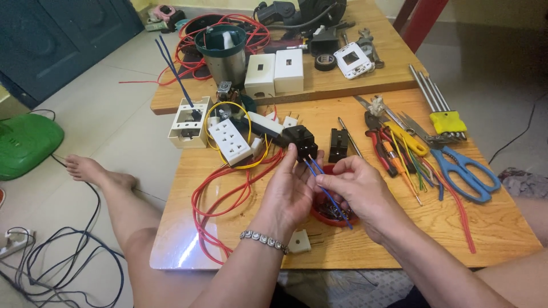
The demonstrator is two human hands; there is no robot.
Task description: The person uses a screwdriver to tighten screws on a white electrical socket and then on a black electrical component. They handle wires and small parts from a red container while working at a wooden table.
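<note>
Holding thin blue wires (326, 191), the right hand (359, 191) pinches them between thumb and fingers over a small red dish (319, 212); the left hand (288, 191) is cupped open beside them, fingertips near a black plug (299, 138). Risk, as judged: the slick, springy strands could slip the pinch or snag the looped red wire (220, 199). Glossy wooden worktop (399, 251); blue-handled scissors (465, 171) lie well apart.

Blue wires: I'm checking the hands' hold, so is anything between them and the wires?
Nothing visible. The right hand pinches the blue wires directly, and the left hand touches them from the other side, above the red bowl.
</note>
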